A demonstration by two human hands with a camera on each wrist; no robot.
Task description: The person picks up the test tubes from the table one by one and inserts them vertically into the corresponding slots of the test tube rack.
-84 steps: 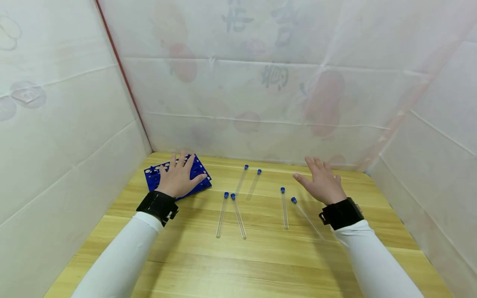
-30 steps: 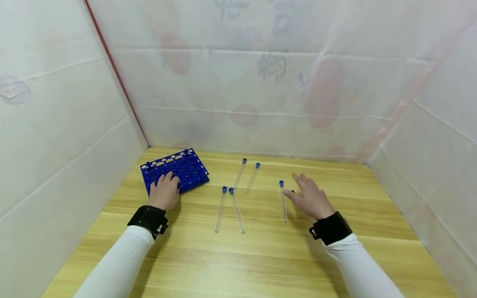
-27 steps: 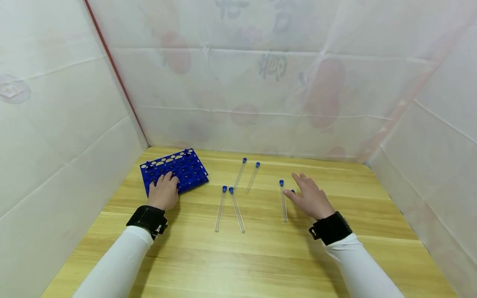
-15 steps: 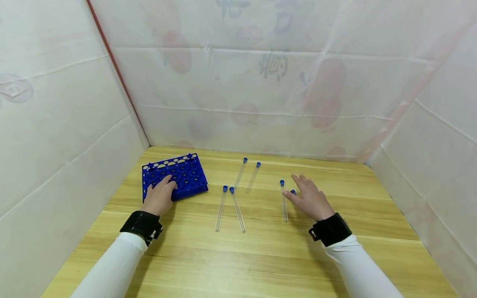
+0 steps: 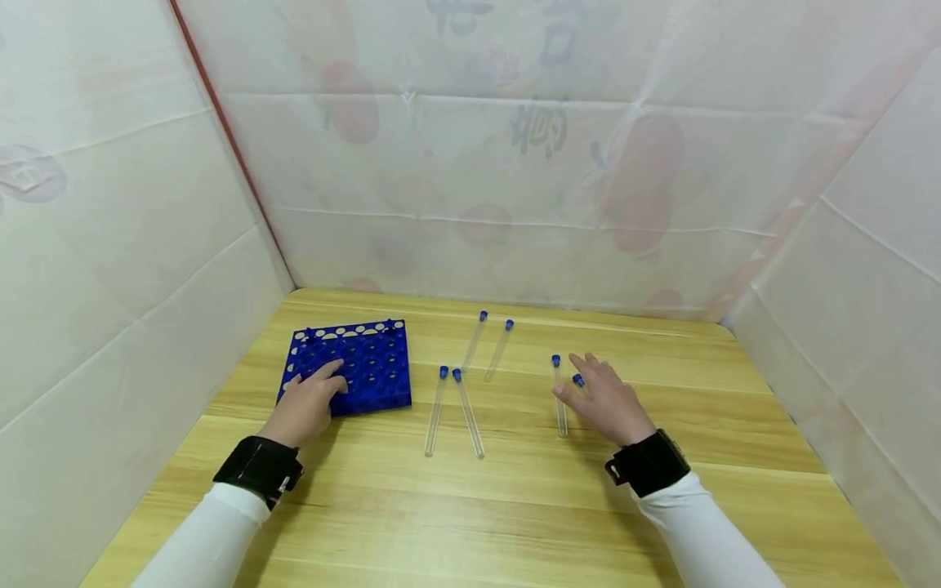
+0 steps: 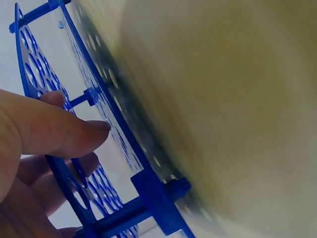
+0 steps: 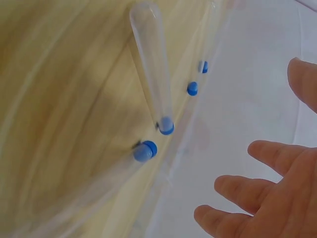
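Since a moment ago the blue tube rack (image 5: pixel 351 367) has been swung round and drawn nearer the person, its edges now lying almost square to the worktop (image 5: pixel 515 506), while the right hand has slid back a little toward the body. The left hand (image 5: pixel 305 404) rests on the rack's near left corner, fingers stretched flat across the perforated top plate; the left wrist view shows the thumb and fingertips (image 6: pixel 96 131) lying against the blue grid, pressing rather than pinching. The right hand (image 5: pixel 606 400) hovers low over the worktop with its grip spread and relaxed, holding nothing, its fingers reaching over a blue-capped test tube (image 5: pixel 578 380) of which only the cap shows. Just left of that hand lies a second capped tube (image 5: pixel 560 400), touching nothing. In the right wrist view a clear tube (image 7: pixel 151 84) lies with its blue cap close to another cap (image 7: pixel 144 150), the open fingers (image 7: pixel 237 191) well clear of both. Two more tubes (image 5: pixel 456 412) lie side by side at the centre of the worktop, caps close together, and a further pair (image 5: pixel 487 347) lies beyond them toward the back wall. White sheeting (image 5: pixel 515 163) walls in the scene on three sides.
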